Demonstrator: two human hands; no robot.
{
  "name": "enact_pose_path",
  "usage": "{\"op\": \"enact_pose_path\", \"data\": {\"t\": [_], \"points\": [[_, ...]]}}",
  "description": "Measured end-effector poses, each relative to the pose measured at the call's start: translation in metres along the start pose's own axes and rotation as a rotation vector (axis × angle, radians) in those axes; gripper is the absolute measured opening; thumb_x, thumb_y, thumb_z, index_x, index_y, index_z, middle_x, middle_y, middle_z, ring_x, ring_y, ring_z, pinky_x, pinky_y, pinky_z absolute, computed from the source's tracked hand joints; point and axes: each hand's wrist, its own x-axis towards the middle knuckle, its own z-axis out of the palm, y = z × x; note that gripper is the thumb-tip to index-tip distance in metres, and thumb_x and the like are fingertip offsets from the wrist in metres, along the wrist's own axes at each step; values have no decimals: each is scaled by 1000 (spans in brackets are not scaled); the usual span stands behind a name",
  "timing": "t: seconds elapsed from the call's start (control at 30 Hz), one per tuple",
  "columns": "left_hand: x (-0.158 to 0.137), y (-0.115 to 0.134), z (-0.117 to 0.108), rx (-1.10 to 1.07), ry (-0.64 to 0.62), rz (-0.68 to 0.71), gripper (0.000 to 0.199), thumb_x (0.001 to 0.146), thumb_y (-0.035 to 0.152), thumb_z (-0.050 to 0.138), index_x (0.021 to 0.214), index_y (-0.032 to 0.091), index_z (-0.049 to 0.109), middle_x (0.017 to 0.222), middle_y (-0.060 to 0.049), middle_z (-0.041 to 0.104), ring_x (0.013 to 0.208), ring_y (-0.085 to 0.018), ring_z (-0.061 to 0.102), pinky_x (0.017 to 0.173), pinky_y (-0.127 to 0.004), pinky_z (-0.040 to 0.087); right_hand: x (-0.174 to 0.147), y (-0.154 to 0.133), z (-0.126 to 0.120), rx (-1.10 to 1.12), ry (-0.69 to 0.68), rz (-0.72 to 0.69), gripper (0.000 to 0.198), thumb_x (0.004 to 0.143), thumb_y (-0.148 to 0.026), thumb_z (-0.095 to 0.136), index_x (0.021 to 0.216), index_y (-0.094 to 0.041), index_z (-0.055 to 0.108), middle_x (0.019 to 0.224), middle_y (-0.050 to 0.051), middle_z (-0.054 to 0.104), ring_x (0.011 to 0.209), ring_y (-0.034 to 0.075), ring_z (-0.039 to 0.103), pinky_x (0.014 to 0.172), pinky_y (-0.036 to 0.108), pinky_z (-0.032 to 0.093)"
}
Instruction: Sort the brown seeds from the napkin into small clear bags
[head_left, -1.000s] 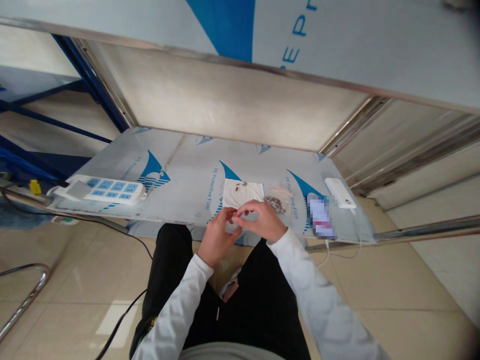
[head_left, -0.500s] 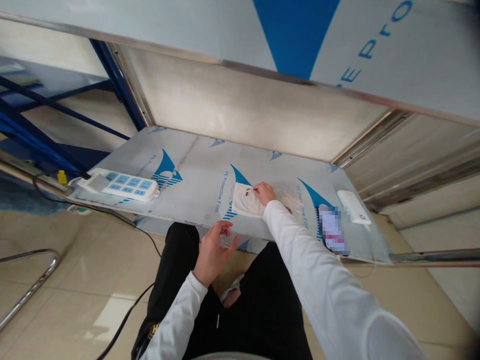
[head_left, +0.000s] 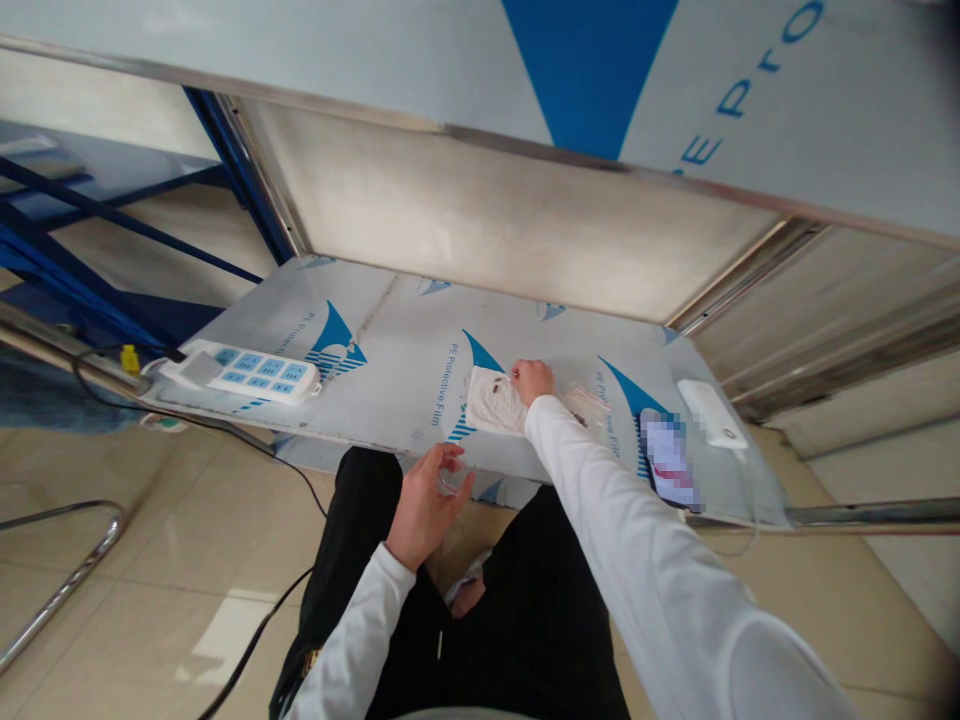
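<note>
A clear, rounded plastic piece (head_left: 452, 480) is held at the shelf's front edge between the curved thumb and fingers of the left hand (head_left: 426, 508). The right hand (head_left: 534, 381) is lowered to the upper right corner of a flat white cloth (head_left: 495, 412), its fingertips bunched; whether anything is pinched cannot be told. The handling seems unfinished: small dark pieces (head_left: 497, 387) are left loose on the cloth, and a transparent plastic bag (head_left: 592, 402) is partly hidden by the sleeve. No finished count can be judged.
</note>
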Motion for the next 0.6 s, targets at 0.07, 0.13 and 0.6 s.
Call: {"op": "enact_pose_path", "data": {"t": [0.07, 0.13, 0.6], "points": [[3, 0, 1, -5, 18, -5, 26, 76, 24, 63, 100, 21, 53, 78, 1, 63, 74, -15, 64, 73, -27, 49, -12, -8, -13, 50, 33, -6, 21, 84, -19, 54, 98, -16, 70, 99, 11, 72, 93, 19, 63, 82, 29, 45], [9, 2, 3, -16, 39, -10, 28, 75, 24, 64, 99, 20, 52, 79, 1, 63, 75, -15, 63, 74, -27, 49, -39, -20, -30, 151, 73, -58, 24, 87, -26, 52, 104, -17, 67, 99, 7, 72, 88, 15, 63, 79, 25, 47], [24, 27, 21, -82, 52, 41, 26, 72, 18, 62, 95, 19, 51, 83, -1, 63, 77, -16, 63, 71, -27, 48, -133, -38, -69, 581, -58, -470, 20, 87, -30, 57, 100, -23, 70, 88, 3, 72, 77, 15, 63, 70, 26, 48]]}}
